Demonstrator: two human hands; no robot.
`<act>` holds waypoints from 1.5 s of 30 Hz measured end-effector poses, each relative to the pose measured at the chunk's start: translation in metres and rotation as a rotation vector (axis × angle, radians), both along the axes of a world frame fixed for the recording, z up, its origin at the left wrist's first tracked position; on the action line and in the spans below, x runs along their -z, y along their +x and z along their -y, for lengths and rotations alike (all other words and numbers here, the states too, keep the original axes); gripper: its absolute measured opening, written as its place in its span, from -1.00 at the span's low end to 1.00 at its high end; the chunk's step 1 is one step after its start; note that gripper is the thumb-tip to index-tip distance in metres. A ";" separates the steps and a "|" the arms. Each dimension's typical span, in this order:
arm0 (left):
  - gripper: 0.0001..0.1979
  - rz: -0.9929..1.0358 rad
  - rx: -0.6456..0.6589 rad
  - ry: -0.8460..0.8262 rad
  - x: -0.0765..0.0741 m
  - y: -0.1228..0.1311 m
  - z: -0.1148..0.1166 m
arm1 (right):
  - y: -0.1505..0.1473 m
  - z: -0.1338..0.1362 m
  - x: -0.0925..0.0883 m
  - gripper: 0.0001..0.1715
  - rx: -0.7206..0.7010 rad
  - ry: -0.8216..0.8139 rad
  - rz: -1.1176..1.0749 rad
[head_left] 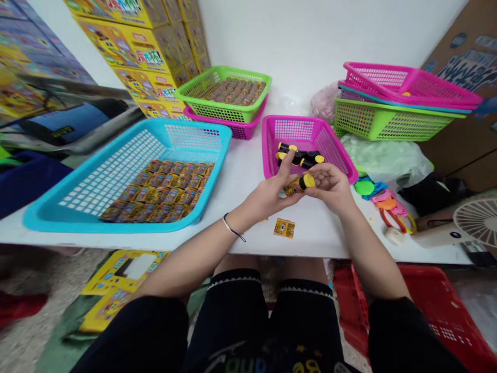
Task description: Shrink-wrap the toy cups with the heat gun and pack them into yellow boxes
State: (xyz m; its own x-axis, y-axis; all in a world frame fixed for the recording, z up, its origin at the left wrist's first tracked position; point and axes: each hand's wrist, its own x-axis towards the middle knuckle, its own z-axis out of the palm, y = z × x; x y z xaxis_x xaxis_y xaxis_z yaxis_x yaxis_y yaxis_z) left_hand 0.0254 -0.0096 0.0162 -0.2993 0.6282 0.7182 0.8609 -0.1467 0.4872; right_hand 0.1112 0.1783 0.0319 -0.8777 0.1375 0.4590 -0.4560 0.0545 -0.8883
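Observation:
My left hand (267, 198) holds a small cylindrical container (294, 186) with a yellow cap and a printed yellow-brown wrapper, its index finger raised. The container lies tilted, cap toward the right. My right hand (333, 187) is curled around the cap end, thumb against it; its inner fingertips are partly hidden. Just beyond the hands, a magenta basket (272, 168) holds several black containers (306, 155) with yellow caps. A flat printed yellow wrapper (284, 228) lies on the white table (248, 242) below my hands.
At left, a blue basket (104, 226) holds rows of wrapped containers (163, 191). A green basket (194, 108) of similar ones sits behind it. Stacked baskets (396, 122), a plastic bag (388, 160), coloured straps (386, 204) and a small fan (477, 215) stand at right.

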 end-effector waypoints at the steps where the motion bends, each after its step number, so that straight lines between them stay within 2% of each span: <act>1: -0.11 -0.052 -0.021 0.013 0.001 0.000 0.000 | 0.000 0.003 0.001 -0.44 0.010 -0.030 -0.011; 5: -0.16 -0.296 -0.096 0.078 0.001 -0.003 -0.003 | 0.000 0.009 0.002 -0.58 0.055 -0.028 -0.032; 9: -0.17 -0.400 -0.102 0.085 0.002 -0.008 -0.003 | 0.001 0.005 0.001 -0.65 0.169 0.130 -0.087; 11: -0.16 -0.313 -0.080 0.062 0.003 -0.008 -0.002 | 0.001 0.001 -0.001 -0.68 0.187 0.236 -0.126; 15: -0.04 0.042 -0.012 0.025 0.001 -0.001 -0.001 | 0.000 -0.004 0.001 -0.74 0.095 0.387 -0.262; 18: 0.03 0.280 0.025 0.060 -0.003 0.005 -0.004 | 0.000 -0.005 0.005 -0.55 0.091 0.568 -0.314; 21: 0.03 0.381 0.065 0.113 -0.006 0.008 -0.007 | 0.002 0.000 0.010 -0.24 0.257 0.824 -0.391; 24: -0.04 0.464 0.106 0.143 -0.005 0.008 -0.008 | 0.005 0.010 0.014 -0.17 0.509 0.965 -0.500; 27: -0.17 0.660 0.175 0.195 -0.003 0.009 -0.010 | 0.007 0.021 0.016 -0.21 0.690 1.010 -0.595; 29: -0.24 0.790 0.227 0.241 -0.003 0.010 -0.010 | 0.008 0.026 0.017 -0.20 0.739 1.027 -0.602; 31: -0.25 0.861 0.309 0.219 -0.003 0.013 -0.010 | 0.010 0.030 0.019 -0.17 0.726 1.029 -0.582; 35: -0.38 0.888 0.501 0.001 -0.005 0.019 -0.008 | 0.012 0.034 0.022 -0.12 0.584 0.960 -0.591; 42: -0.38 0.871 0.500 -0.022 -0.008 0.021 -0.004 | 0.011 0.037 0.022 -0.27 0.523 0.943 -0.614; 45: -0.37 0.774 0.434 -0.008 -0.004 0.020 -0.005 | 0.011 0.032 0.024 -0.28 0.524 0.961 -0.680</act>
